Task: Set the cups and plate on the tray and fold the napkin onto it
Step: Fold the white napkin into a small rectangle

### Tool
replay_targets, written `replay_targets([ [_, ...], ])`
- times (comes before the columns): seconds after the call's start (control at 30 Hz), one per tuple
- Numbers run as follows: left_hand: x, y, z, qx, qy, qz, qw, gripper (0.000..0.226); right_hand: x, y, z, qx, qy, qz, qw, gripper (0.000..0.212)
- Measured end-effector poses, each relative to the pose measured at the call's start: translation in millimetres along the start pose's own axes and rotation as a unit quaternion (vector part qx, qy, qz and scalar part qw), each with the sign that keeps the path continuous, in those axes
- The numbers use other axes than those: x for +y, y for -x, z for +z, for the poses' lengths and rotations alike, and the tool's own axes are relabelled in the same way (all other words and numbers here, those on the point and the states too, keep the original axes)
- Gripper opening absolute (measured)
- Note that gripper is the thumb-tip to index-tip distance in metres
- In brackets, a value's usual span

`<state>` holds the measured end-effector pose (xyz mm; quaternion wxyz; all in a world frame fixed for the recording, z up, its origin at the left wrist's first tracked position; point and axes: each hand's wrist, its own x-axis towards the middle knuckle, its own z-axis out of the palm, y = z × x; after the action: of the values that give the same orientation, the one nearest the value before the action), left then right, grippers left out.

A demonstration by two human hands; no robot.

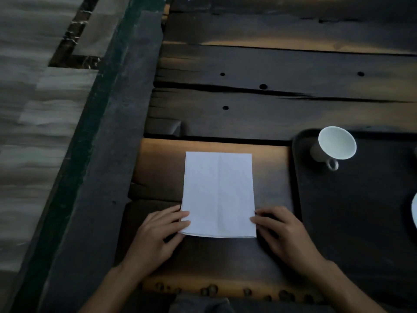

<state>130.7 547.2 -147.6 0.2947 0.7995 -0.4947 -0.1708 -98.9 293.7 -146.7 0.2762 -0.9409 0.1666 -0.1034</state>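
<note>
A white napkin (218, 194) lies flat on the dark wooden table, folded into a rectangle with a crease down its middle. My left hand (155, 236) pinches its near left corner, fingertips on top. At the near right corner my right hand (282, 231) grips the edge the same way. A black tray (352, 211) sits to the right of the napkin. On its far left part stands a white cup (334, 145), handle toward me. A sliver of something white, a plate or cup (414, 213), shows at the frame's right edge on the tray.
The plank table (270, 68) has gaps and holes between its boards. Its left edge (126, 109) runs diagonally, with tiled floor (33, 109) beyond it. The near table edge (225, 288) is just below my wrists.
</note>
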Motion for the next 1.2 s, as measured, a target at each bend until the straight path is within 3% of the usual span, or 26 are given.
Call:
replay_targets([
  [0.2, -9.4, 10.0, 16.2, 0.032, -0.049, 0.054, 0.997, 0.028, 4.7, 20.8, 15.5, 0.000, -0.015, 0.001, 1.000, 0.033],
  [0.6, -16.5, 19.3, 30.8, 0.041, -0.134, 0.101, 0.985, 0.030, 3.7, 29.8, 23.4, 0.028, 0.015, -0.032, 0.999, 0.023],
  [0.8, -12.9, 26.1, 42.2, 0.054, -0.136, 0.067, 0.987, 0.036, -4.7, 33.8, 25.3, 0.049, 0.049, -0.027, 0.997, 0.023],
  [1.07, -6.6, 38.6, 46.3, -0.038, -0.221, 0.009, 0.975, 0.056, -23.1, 60.5, 52.6, 0.078, 0.120, 0.030, 0.989, 0.042],
  [1.2, 0.8, 38.7, 46.1, -0.047, -0.236, -0.008, 0.971, 0.060, -38.7, 57.0, 58.2, 0.096, 0.149, 0.094, 0.980, 0.052],
])
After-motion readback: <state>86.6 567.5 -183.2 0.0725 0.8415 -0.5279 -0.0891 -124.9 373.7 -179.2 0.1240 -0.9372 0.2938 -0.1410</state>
